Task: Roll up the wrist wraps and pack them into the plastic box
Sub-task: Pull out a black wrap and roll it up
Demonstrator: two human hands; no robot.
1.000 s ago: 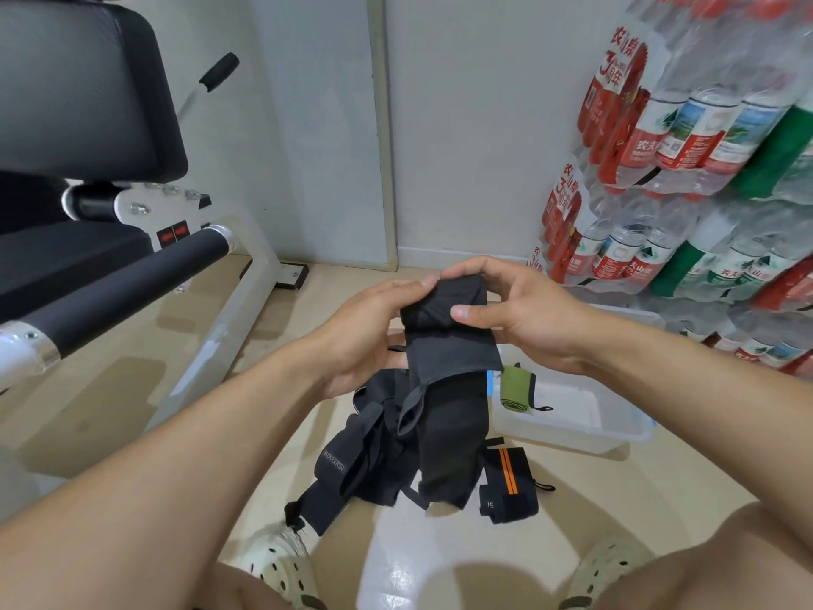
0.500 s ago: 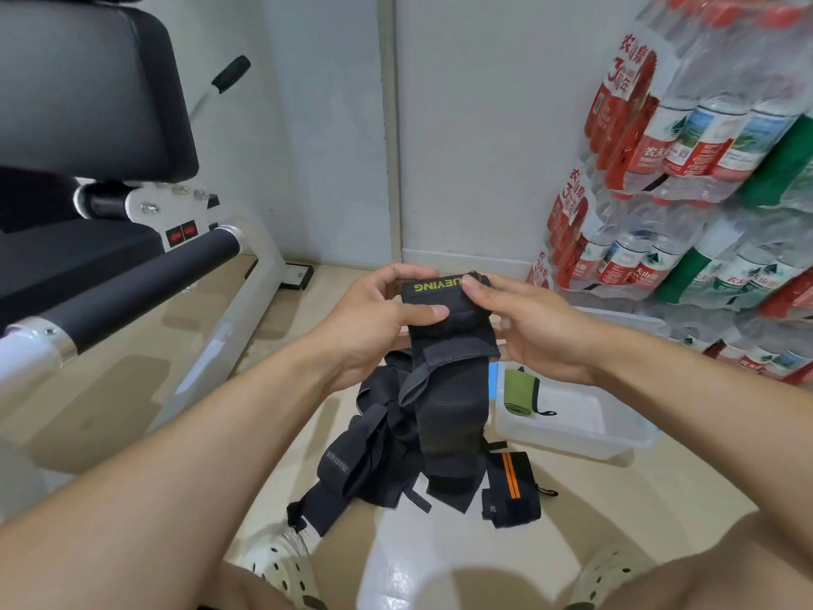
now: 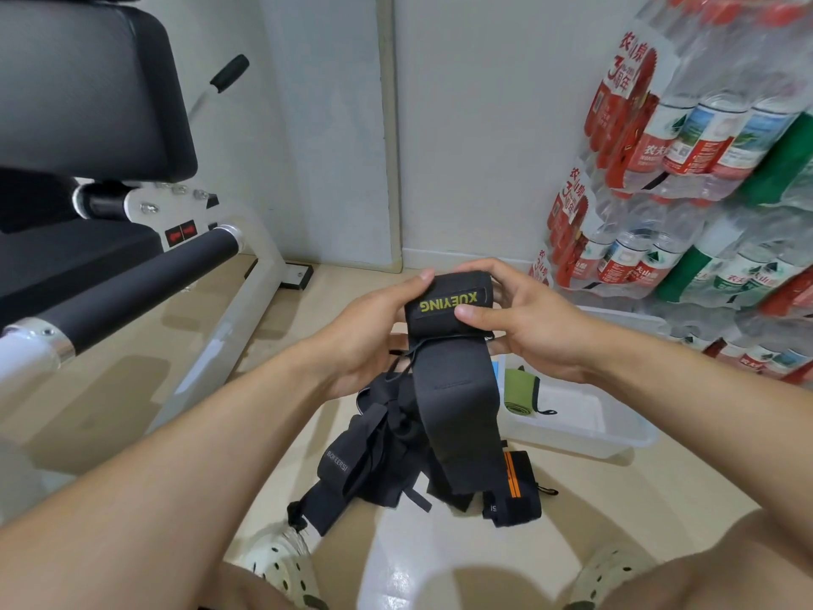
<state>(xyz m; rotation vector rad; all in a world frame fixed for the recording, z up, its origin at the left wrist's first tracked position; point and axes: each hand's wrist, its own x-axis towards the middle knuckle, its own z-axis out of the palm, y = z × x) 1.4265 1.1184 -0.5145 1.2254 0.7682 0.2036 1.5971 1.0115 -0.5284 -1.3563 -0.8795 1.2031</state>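
Beige gym floor (image 3: 660, 499). We grip black XUEYING wrist wrap (image 3: 448, 310) in both hands, left hand (image 3: 369, 328), right hand (image 3: 523, 319), fingers curled round rolled end; tail hangs down toward us. Clear plastic box (image 3: 616, 438) lies lower right, nearer right hand.

Left hand (image 3: 365, 332): raised mid-frame, fingers curled, gripping the black wrist wrap (image 3: 448, 345)
Right hand (image 3: 523, 323): opposite, thumb pressed on the wrap's front, fingers curled behind

two hands (image 3: 365, 332), one plastic box (image 3: 616, 438), two shoes (image 3: 281, 565)
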